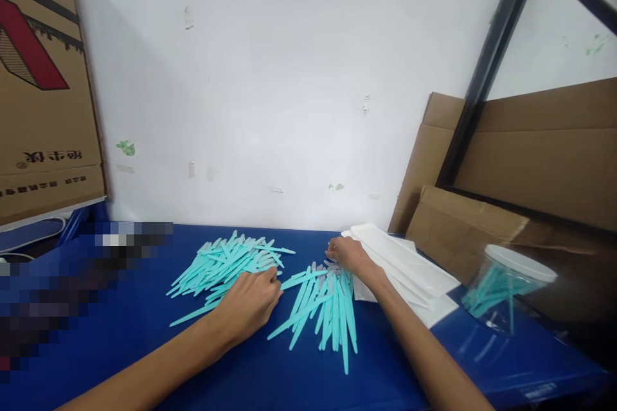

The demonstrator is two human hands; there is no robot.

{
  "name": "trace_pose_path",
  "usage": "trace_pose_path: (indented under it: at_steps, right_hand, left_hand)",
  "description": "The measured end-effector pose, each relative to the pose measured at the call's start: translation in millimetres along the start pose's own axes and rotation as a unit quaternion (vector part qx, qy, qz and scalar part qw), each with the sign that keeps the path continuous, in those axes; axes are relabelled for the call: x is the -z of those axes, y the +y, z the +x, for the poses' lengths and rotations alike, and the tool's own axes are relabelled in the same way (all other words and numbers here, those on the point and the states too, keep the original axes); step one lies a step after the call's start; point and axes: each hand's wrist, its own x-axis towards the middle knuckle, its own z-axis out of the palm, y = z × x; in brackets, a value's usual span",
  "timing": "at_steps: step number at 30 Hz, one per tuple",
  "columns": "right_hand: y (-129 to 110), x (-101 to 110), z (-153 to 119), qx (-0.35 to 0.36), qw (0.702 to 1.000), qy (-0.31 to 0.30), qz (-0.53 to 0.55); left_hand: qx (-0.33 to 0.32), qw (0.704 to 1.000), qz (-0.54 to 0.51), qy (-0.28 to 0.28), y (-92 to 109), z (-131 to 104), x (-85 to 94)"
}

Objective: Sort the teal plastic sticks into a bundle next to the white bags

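Two heaps of turquoise eyebrow razors with pale, translucent ends lie on the blue table. My left hand [253, 298] is closed at the right edge of the left heap [224, 263]. Its fingertips meet the narrow end of one razor [303, 278] that points across to the other heap. The right heap [332, 311] is fanned out, with most handles toward me. My right hand [349, 253] is bent over the pale ends at its top, fingers pinched together. What sits between those fingertips is hidden.
White flat sheets or bags [400, 263] lie beside my right forearm. A clear jar with a white lid [506, 289] holds more turquoise razors at the right. Cardboard [482, 225] and a dark metal frame [491, 64] stand behind it. A printed carton [43, 96] is at the left.
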Motion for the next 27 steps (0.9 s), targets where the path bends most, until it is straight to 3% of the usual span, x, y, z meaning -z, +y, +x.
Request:
trace_pose_path:
  at_steps: [7, 13, 18, 27]
  right_hand:
    - [-4.6, 6.6, -2.6, 0.058, 0.995, 0.07, 0.038]
    - [-14.0, 13.0, -3.6, 0.148, 0.963, 0.091, 0.204]
    - [-24.7, 19.2, -5.9, 0.153, 0.94, 0.104, 0.288]
    - [-24.5, 21.0, -6.6, 0.124, 0.908, 0.187, 0.353]
  left_hand:
    - [0.045, 0.998, -0.004, 0.034, -0.5, -1.3, 0.8]
    - [0.088, 0.99, -0.062, 0.091, -31.4, 3.4, 9.1]
    - [0.138, 0.971, -0.14, 0.138, -51.8, 2.3, 17.8]
    - [0.147, 0.961, -0.162, 0.171, -59.5, 1.2, 16.5]
